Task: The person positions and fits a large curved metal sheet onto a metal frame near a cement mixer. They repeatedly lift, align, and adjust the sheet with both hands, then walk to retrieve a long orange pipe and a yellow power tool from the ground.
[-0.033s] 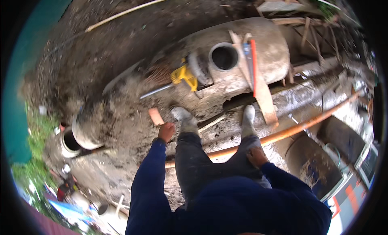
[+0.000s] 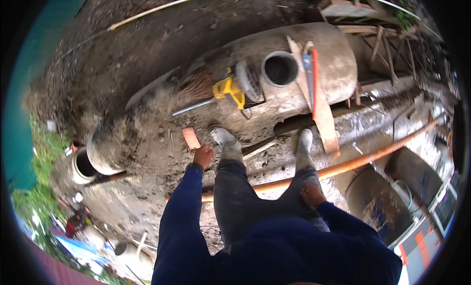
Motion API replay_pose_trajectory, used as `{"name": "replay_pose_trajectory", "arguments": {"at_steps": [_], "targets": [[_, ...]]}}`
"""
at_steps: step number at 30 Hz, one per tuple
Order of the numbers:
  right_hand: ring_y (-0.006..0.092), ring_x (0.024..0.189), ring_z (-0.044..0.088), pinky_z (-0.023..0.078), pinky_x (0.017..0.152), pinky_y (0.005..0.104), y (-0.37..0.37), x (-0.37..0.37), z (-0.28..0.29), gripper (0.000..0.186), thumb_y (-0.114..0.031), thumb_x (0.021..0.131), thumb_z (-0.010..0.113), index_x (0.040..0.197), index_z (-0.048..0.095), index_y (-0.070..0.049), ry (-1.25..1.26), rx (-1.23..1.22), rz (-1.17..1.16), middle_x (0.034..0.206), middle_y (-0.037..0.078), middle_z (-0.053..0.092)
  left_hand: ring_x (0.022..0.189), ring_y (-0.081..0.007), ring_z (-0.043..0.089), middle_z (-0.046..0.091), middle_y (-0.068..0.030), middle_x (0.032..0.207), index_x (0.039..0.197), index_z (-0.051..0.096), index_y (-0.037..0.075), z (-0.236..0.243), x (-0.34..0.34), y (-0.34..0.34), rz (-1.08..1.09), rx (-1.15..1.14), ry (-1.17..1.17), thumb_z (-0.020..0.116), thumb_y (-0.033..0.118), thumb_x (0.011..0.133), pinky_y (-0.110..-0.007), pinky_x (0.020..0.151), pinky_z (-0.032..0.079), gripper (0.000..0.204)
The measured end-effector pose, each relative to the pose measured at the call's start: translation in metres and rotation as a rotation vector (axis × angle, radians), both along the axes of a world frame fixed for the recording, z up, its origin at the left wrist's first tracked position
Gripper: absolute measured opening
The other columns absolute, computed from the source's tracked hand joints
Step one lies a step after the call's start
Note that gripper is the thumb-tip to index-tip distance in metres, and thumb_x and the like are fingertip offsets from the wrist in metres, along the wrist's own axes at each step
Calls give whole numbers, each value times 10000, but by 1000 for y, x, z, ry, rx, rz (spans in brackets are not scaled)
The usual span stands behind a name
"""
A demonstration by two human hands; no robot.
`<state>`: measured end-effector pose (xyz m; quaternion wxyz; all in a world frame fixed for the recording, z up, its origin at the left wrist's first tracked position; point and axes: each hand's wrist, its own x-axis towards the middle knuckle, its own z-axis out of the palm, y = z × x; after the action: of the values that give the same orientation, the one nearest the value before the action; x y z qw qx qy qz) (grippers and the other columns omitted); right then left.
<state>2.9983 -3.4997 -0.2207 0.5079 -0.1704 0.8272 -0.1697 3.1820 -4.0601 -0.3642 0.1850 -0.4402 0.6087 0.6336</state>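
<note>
My left hand (image 2: 203, 156), curled into a loose fist, hangs beside my left leg with nothing visible in it. Just beyond it a flat, reddish piece (image 2: 191, 138) lies on the muddy ground, apart from my fingers. My right hand (image 2: 312, 194) is against my right thigh with its fingers folded; nothing shows in it. In front of my boots a yellow power saw (image 2: 229, 91) with a round grey guard rests on the concrete. To the right, a wooden board (image 2: 324, 123) carries what looks like a handsaw (image 2: 310, 76) with a red strip along one edge.
A round pipe opening (image 2: 280, 69) rises from the concrete tank (image 2: 336, 57). Bundled rusty wire (image 2: 196, 84) lies left of the saw. An orange pole (image 2: 353, 165) slants behind my boots, above dark bins (image 2: 380, 201). Another open pipe (image 2: 84, 167) stands far left.
The view has shifted slightly, so the saw, pipe opening and board appear a little further right. Both my hands stay closed in nearly the same places.
</note>
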Motion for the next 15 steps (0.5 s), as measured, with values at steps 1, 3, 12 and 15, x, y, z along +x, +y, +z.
{"name": "replay_pose_trajectory", "arguments": {"at_steps": [1, 3, 12, 15], "targets": [[389, 1016, 621, 472, 931, 508, 39, 39, -29, 217, -262, 864, 699, 937, 683, -59, 62, 27, 38, 983, 178, 681, 765, -178, 704, 731, -101, 836, 974, 671, 4, -4, -28, 1, -192, -92, -130, 606, 178, 971, -335, 692, 537, 186], [381, 1002, 623, 473, 917, 509, -35, 7, 4, 196, -245, 853, 703, 928, 683, -66, 14, 79, 92, 973, 164, 679, 815, -213, 724, 744, -116, 877, 979, 679, 15, -46, 3, -20, -49, -183, -226, 629, 192, 960, -357, 719, 554, 184], [350, 942, 627, 479, 853, 488, -57, 31, -12, 123, -188, 808, 714, 858, 668, -86, 120, 156, 59, 910, 119, 667, 1024, -366, 705, 735, -176, 1071, 1105, 682, 49, -190, -101, -34, -217, -737, -195, 717, 241, 916, -484, 887, 567, 272], [346, 929, 632, 478, 846, 485, -81, 34, -11, 113, -183, 800, 712, 840, 667, -87, 79, 209, 45, 892, 115, 671, 1064, -372, 690, 706, -184, 1143, 1189, 649, 53, -208, -137, -39, -274, -809, -247, 744, 260, 899, -483, 906, 565, 369]]}}
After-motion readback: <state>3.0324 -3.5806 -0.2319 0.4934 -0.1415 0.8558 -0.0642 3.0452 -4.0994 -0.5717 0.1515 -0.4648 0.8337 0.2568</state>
